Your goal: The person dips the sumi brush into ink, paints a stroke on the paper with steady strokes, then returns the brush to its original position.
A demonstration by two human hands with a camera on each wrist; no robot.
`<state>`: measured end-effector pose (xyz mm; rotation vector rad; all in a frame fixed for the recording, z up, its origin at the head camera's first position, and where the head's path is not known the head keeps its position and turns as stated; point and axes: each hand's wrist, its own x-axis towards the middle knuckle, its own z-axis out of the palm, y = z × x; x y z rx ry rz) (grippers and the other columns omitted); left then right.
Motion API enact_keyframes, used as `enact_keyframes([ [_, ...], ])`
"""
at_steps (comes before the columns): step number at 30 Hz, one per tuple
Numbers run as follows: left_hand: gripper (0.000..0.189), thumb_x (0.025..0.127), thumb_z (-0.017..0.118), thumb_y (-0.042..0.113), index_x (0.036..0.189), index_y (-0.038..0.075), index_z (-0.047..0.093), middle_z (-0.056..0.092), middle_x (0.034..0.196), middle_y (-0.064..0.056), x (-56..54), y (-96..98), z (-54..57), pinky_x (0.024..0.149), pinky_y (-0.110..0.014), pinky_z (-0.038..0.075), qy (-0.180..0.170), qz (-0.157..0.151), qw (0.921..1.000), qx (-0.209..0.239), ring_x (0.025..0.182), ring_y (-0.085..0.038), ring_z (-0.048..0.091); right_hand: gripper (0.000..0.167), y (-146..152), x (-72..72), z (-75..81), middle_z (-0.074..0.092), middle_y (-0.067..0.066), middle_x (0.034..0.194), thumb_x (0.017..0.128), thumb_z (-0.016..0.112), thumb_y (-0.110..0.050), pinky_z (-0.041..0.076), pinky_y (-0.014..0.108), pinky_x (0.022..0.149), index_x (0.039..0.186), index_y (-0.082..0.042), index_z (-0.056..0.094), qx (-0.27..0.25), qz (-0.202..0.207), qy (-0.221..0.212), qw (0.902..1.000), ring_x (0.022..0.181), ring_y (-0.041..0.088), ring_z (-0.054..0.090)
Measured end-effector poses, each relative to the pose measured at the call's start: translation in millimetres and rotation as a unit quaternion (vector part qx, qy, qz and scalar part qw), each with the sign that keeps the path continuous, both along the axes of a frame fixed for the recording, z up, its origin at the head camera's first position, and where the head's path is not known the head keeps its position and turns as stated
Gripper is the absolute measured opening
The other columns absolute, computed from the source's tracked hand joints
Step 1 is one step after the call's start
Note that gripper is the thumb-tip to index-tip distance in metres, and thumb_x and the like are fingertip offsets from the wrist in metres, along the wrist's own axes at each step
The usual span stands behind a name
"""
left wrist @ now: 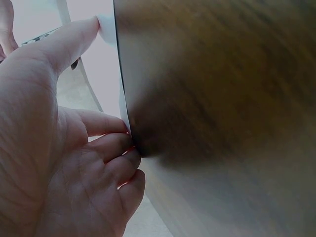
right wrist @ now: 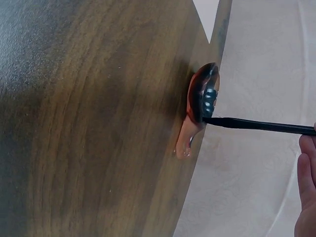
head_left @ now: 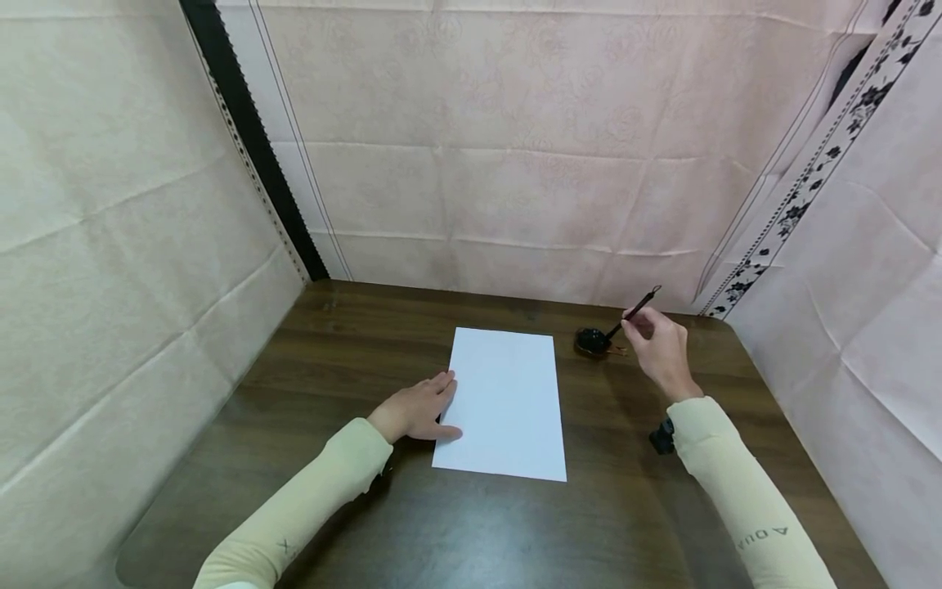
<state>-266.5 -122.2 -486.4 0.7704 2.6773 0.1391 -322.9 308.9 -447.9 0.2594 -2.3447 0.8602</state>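
My left hand (head_left: pixel 419 409) rests on the left edge of a white sheet of paper (head_left: pixel 511 401), its fingers extended and the thumb lying on the sheet. In the left wrist view, the fingertips of that hand (left wrist: pixel 89 153) are at the paper's edge. To the right of the paper, my right hand (head_left: pixel 662 352) pinches a slim black brush (right wrist: pixel 261 124) by its handle. The brush slants down to the left, its dark tip at the rim of a small snail-shaped ink dish (right wrist: pixel 200 94). The dish has a dark glossy bowl and an orange-brown snail body.
The dark wooden tabletop (head_left: pixel 353 507) lies under everything. Pale cloth (head_left: pixel 515 196) hangs along its back edge, with more cloth walls on the left and right. A black device (head_left: pixel 662 438) sits at my right wrist.
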Motion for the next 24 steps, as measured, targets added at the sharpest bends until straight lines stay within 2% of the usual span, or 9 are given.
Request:
enact_keyframes([
  [8, 0.095, 0.1, 0.061, 0.061, 0.166, 0.002, 0.027, 0.019, 0.178, -0.014, 0.2, -0.9, 1.7, 0.134, -0.044, 0.025, 0.001, 0.0, 1.0, -0.001, 0.166, -0.028, 0.019, 0.011, -0.4, -1.0, 0.6, 0.08, 0.016, 0.103, 0.101, 0.072, -0.013, 0.046, 0.016, 0.083, 0.109, -0.005, 0.076, -0.004, 0.006, 0.002, 1.0, 0.096, 0.034, 0.076],
  [14, 0.095, 0.101, 0.061, 0.06, 0.166, 0.0, 0.027, 0.019, 0.178, -0.015, -0.1, -1.8, 2.1, 0.134, -0.045, 0.026, 0.001, -0.001, 1.0, 0.001, 0.166, -0.029, 0.02, 0.011, -1.7, -2.5, 4.1, 0.08, 0.016, 0.101, 0.101, 0.072, -0.012, 0.044, 0.01, 0.082, 0.107, -0.005, 0.076, -0.009, 0.01, 0.012, 0.9998, 0.095, 0.035, 0.076],
  [24, 0.095, 0.101, 0.06, 0.061, 0.167, 0.003, 0.026, 0.018, 0.178, -0.013, 0.9, 0.1, 1.9, 0.134, -0.044, 0.025, -0.001, -0.002, 1.0, -0.001, 0.166, -0.028, 0.019, 0.009, -0.9, -1.1, 3.7, 0.08, 0.015, 0.1, 0.1, 0.073, -0.011, 0.043, 0.008, 0.08, 0.106, -0.005, 0.076, -0.013, 0.004, 0.015, 0.9998, 0.093, 0.034, 0.076],
])
